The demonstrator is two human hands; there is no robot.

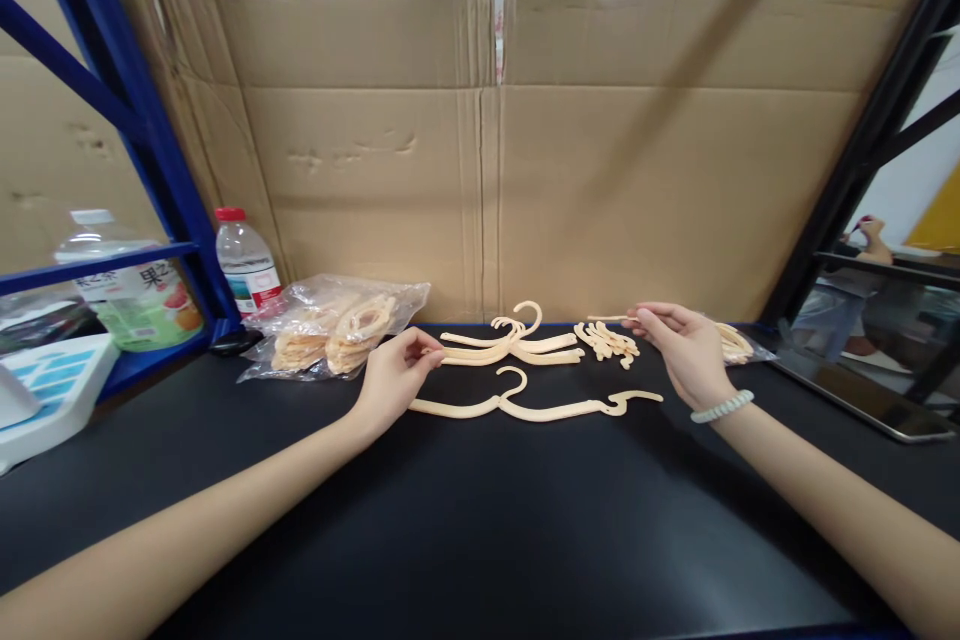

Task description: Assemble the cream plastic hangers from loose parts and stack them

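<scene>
My right hand (679, 345), wearing a beaded bracelet, pinches a thin cream plastic strip (609, 319) above a small pile of cream hooked pieces (609, 344). My left hand (401, 370) is closed, thumb and fingertips together, at the left ends of several stacked cream hangers (480, 355); what it grips is hidden. Nearer to me one cream hanger (551, 413) lies flat, its hook pointing away from me. A curved cream piece (619, 403) lies at its right end, touching it. The hanger's left tip lies just beside my left hand.
A clear bag of cream parts (341, 330) lies back left, another bag (735, 342) behind my right hand. A red-capped bottle (246, 265), a larger bottle (135, 290) and a white-and-blue tray (56, 390) stand left. Cardboard (375, 170) walls the black table's back. A dark flat device (870, 390) lies right.
</scene>
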